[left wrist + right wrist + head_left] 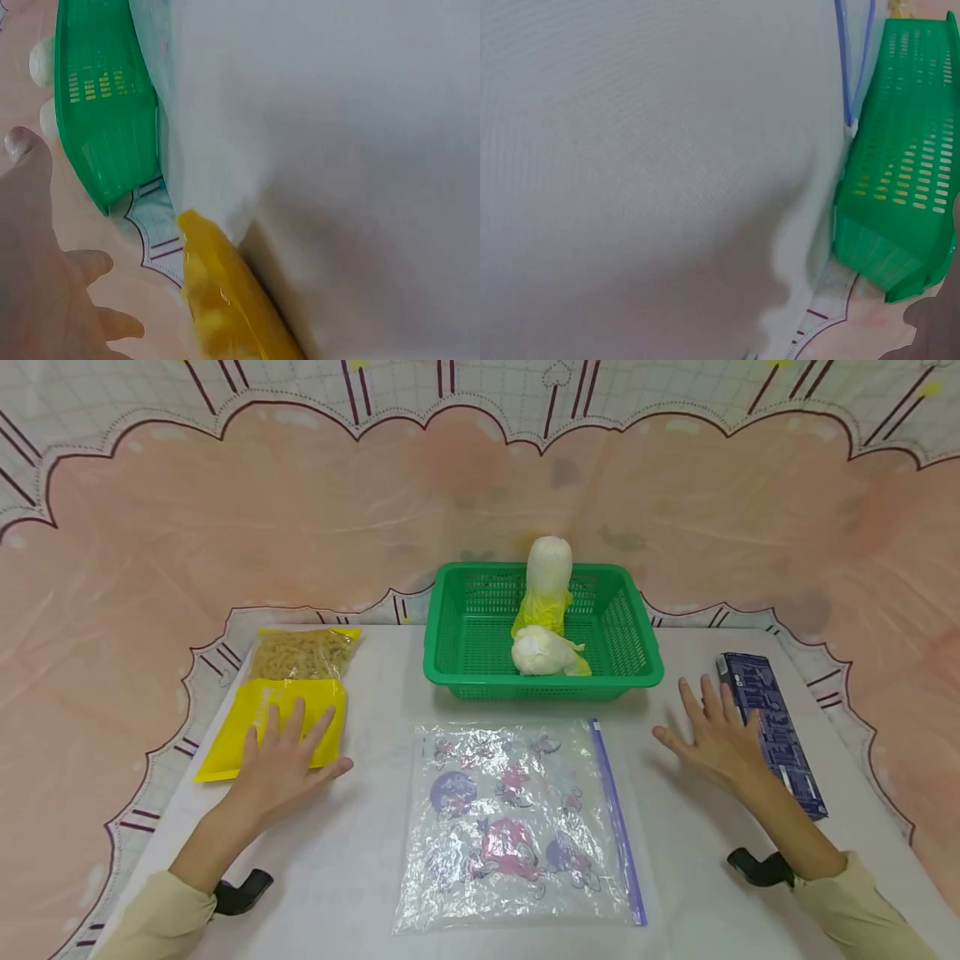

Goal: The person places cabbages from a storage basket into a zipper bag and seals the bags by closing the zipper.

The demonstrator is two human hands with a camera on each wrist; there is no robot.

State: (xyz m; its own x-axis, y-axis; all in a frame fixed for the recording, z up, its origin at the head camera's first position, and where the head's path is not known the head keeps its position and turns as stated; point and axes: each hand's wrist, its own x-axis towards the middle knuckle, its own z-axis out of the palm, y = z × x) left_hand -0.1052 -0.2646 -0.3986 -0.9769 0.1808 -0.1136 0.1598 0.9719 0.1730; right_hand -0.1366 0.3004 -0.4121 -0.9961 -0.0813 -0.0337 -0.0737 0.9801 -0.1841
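Two hands: both lie flat on the desk (375,843), fingers straight and spread, neither one gripping anything.
Left hand (288,760): palm down, forearm angled in from the lower left; its fingertips rest on the near edge of the yellow pasta bag (288,706), the thumb pointing right over bare desk.
Right hand (716,735): palm down, forearm angled in from the lower right; fingers fanned toward the far edge, the outer fingers just beside or touching the blue box (776,739), which of the two cannot be told.
Sleeves: pale beige cuffs at both wrists, with a dark strap piece showing under each forearm.
Pasta bag: lies flat at the left of the desk, clear top half showing pasta, yellow lower half under the left fingertips; in the left wrist view its yellow edge (225,300) sits beside the hand.
Blue box: lies lengthwise at the right of the desk, next to the right hand.
Zip bag (517,822): clear, printed with cartoon figures, blue zip strip along its right side, flat between the two hands and apart from both.
Green basket (465,668): behind the zip bag at the middle of the desk, holding two pale cabbages (547,585), one standing, one lying in front of it.
Backdrop: pink sheet with scalloped border behind the desk.
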